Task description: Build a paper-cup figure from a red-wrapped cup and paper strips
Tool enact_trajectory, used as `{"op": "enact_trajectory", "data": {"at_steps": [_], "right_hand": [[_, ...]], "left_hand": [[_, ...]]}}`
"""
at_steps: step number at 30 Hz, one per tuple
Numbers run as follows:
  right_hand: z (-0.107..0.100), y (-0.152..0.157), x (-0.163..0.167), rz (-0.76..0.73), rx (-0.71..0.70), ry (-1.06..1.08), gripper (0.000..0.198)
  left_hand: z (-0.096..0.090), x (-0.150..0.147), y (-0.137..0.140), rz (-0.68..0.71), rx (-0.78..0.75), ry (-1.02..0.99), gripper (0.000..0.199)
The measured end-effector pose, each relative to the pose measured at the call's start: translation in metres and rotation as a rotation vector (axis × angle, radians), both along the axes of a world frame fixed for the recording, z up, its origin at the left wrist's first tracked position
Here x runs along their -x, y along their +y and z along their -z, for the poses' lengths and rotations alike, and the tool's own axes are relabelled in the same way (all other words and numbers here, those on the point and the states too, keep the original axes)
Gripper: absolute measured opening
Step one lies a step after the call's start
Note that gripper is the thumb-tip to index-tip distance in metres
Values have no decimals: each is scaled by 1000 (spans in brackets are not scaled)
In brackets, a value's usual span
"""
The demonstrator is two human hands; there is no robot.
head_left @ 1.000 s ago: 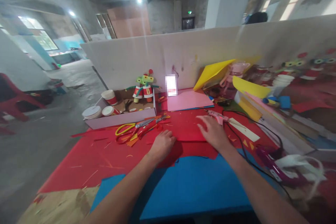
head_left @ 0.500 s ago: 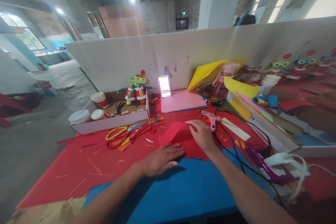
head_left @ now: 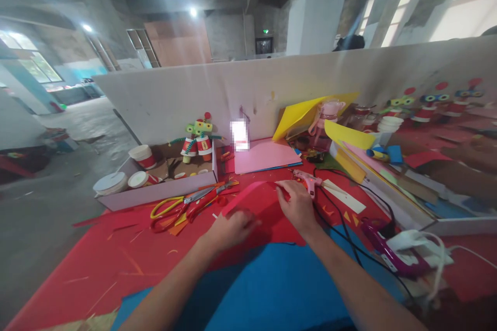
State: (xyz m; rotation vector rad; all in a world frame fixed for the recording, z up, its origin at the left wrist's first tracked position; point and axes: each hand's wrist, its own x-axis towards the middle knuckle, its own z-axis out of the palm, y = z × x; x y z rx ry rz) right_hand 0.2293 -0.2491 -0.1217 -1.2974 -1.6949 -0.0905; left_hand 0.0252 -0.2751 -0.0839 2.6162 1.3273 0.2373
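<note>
Left hand (head_left: 233, 228) now curled, red paper (head_left: 265, 208) between, right hand (head_left: 297, 208) opposite.

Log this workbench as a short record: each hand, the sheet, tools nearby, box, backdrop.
Left hand: at the red sheet, curled; grip unclear
Right hand: pinching the red sheet's far edge
Sheet state: partly raised, bent
Under the forearms: blue sheet
Tools to the left: scissors, with yellow and red handles
Tools to the right: pink glue gun, just beyond the right hand
Box: at the back left, with two cup figures at its right end
Backdrop: pale upright panel
</note>
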Motion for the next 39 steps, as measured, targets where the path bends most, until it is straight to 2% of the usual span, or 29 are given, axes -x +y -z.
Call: {"op": "enact_trajectory", "data": {"at_steps": [2, 3, 4, 5, 7, 9, 11, 13, 17, 22, 28, 34, 39], "right_hand": [[-1, -1, 3, 15, 2, -32, 23], [-1, -1, 6, 11, 10, -65, 22], [0, -3, 9, -8, 25, -115, 21], [2, -5, 12, -40, 46, -178, 20], [7, -10, 19, -120, 88, -321, 18], [16, -17, 23, -187, 118, -449, 21], [26, -23, 23, -219, 142, -526, 24], [32, -27, 20, -235, 172, -543, 22], [34, -34, 13, -255, 242, -456, 21], [29, -32, 10, -306, 322, -342, 19], [17, -15, -3, -328, 497, -293, 18], [-2, -5, 0, -288, 679, -343, 17], [-10, -3, 3, -302, 762, -366, 18]], "left_hand": [[-15, 1, -22, 385, 77, -57, 38], [-20, -1, -31, 486, 39, -135, 35], [-23, -3, -38, 504, -48, -187, 31], [-23, -7, -41, 459, -143, -194, 28], [-15, -12, -35, 247, -307, -90, 28], [1, -11, -21, 47, -354, 69, 31], [17, -6, -7, 15, -294, 200, 24], [30, 2, 1, 32, -249, 248, 18], [39, 10, 4, 71, -209, 223, 17], [39, 9, 6, 71, -184, 167, 24], [25, 19, 14, -88, -74, 109, 26], [15, 37, 25, -134, 66, 86, 30], [9, 37, 26, -177, 156, 103, 29]]}}
